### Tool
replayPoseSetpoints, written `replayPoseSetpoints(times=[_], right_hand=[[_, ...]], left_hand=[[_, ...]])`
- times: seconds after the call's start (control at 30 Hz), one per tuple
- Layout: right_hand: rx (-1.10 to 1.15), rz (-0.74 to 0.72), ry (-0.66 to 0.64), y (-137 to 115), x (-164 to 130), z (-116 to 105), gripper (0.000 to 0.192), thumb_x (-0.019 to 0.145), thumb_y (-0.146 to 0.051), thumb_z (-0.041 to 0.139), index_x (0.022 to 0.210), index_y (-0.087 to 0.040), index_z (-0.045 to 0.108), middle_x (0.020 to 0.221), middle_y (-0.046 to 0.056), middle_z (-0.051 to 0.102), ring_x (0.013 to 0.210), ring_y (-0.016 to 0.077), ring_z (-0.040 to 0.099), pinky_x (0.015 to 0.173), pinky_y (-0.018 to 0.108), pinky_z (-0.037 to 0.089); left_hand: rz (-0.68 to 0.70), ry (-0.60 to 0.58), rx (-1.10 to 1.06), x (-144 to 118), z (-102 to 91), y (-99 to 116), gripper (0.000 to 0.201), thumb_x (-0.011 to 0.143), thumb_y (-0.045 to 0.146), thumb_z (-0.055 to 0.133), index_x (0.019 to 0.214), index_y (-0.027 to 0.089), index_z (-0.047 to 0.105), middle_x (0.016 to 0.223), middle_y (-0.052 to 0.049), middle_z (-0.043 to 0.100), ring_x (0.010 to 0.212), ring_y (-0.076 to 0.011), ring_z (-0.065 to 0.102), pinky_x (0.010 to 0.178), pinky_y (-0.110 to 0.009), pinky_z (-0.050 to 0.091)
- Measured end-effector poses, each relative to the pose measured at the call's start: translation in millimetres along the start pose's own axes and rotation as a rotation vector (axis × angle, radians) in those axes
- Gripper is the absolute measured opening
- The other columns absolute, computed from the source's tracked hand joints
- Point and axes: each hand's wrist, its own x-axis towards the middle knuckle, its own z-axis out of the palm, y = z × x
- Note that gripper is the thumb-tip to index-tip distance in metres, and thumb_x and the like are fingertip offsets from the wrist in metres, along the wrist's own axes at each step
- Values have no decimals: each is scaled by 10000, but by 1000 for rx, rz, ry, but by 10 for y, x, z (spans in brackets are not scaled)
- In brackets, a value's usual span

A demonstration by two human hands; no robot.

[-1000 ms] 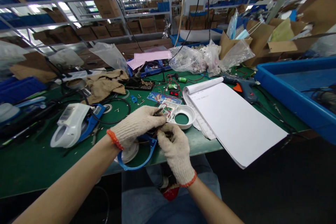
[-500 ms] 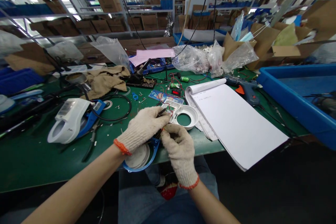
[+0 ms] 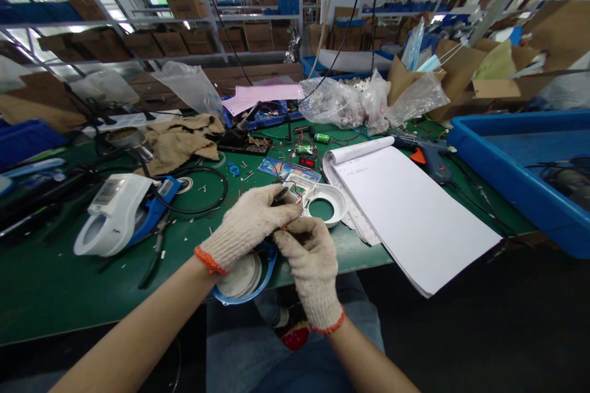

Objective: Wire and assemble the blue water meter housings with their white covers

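Note:
Both hands wear knitted cream gloves with orange cuffs and meet at the table's front edge. My left hand point(image 3: 246, 224) pinches a thin dark tool point(image 3: 279, 196) whose tip points up and right. My right hand point(image 3: 310, 258) is closed around a small dark part with wires, mostly hidden by the fingers. Under the hands lies a blue ring housing point(image 3: 244, 285) with a pale disc inside it. Just beyond the fingers sits a white ring-shaped housing point(image 3: 328, 199) with thin red wires.
An open white notepad point(image 3: 405, 209) lies to the right, with a blue glue gun point(image 3: 431, 156) behind it. A white and blue device point(image 3: 117, 212) and pliers point(image 3: 154, 252) lie on the left. A blue bin point(image 3: 520, 172) stands far right. Bags, a rag and small parts crowd the back.
The two hands have stayed together over the blue ring, shifting only slightly. The view has drifted a little, so the table's objects sit slightly lower and further left.

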Motion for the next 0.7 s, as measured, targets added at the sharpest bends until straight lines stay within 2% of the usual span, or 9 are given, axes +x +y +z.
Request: replayPoseSetpoints(times=[0.13,0.27,0.47,0.7], right_hand=[[-43,-5,28,1,21,0,282,740,-344,832,812,-214,593,762,-49,604,701,116,567,682,253,474],[-38,24,28,2,36,-14,283,740,-344,819,833,-215,585,762,-45,610,691,118,571,664,254,476],[73,67,-21,-33,24,-22,273,746,-291,812,877,-216,585,782,-51,628,704,107,586,669,236,495],[50,144,-120,-149,29,-117,207,852,-332,728,922,-205,580,786,-34,646,707,118,639,691,253,539]], left_hand=[[10,-6,-113,-36,-27,36,199,791,399,664,820,205,633,774,42,650,725,-143,566,639,-250,419],[24,10,-195,-163,-133,25,145,823,347,645,869,210,650,810,40,649,759,-138,579,669,-245,442],[152,-44,34,-371,-213,-96,185,875,301,574,992,250,707,1025,1,684,970,-177,630,871,-295,476],[164,14,115,-385,-104,-18,177,838,281,537,896,220,692,947,-28,693,893,-183,648,821,-305,504]])
